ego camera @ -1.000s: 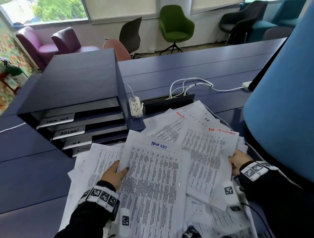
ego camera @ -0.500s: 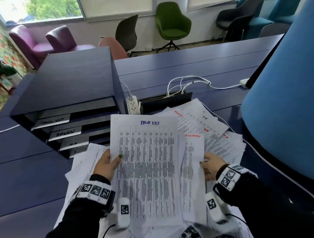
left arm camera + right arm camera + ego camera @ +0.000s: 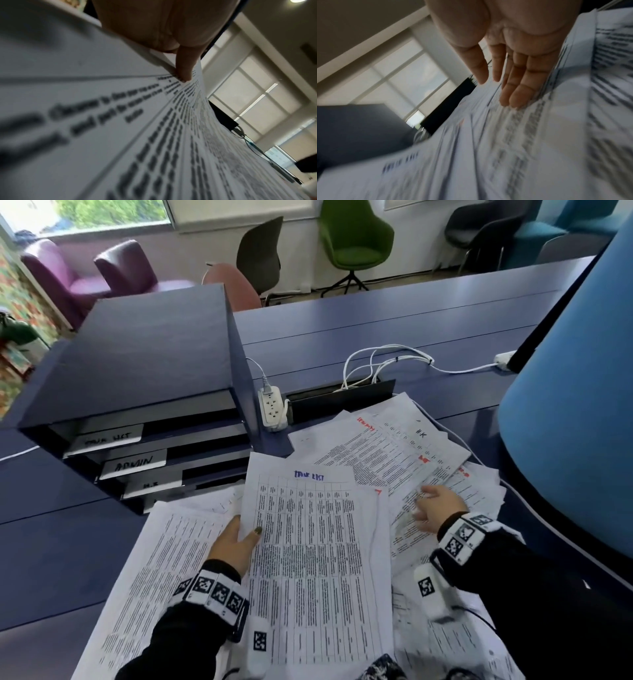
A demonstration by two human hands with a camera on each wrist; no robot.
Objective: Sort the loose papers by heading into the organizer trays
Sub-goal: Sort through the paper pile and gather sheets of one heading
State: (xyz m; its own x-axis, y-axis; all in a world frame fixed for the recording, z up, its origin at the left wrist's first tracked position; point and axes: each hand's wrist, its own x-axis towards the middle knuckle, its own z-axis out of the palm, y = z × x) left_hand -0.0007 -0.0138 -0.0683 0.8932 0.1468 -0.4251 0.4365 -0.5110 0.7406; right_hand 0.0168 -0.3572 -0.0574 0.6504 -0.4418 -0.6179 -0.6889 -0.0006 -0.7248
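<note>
Over the pile, left hand (image 3: pixel 236 546) pinches the lengthwise, organizer-pointing Task List sheet (image 3: pixel 308 559); right hand (image 3: pixel 436 508) fingers straight.

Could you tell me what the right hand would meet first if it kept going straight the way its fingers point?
Probably the loose papers with red headings: the right hand is open, fingers straight, low over that pile and angled toward it. Depth is unclear; they may already touch.

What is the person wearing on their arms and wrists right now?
Both arms are in black long sleeves. Each wrist carries a white band printed with square black-and-white marker tags: left hand, right hand. A white camera pod bearing one such tag hangs under each wrist, and a thin black cable trails from it. The left thumbnail is painted dark.
</note>
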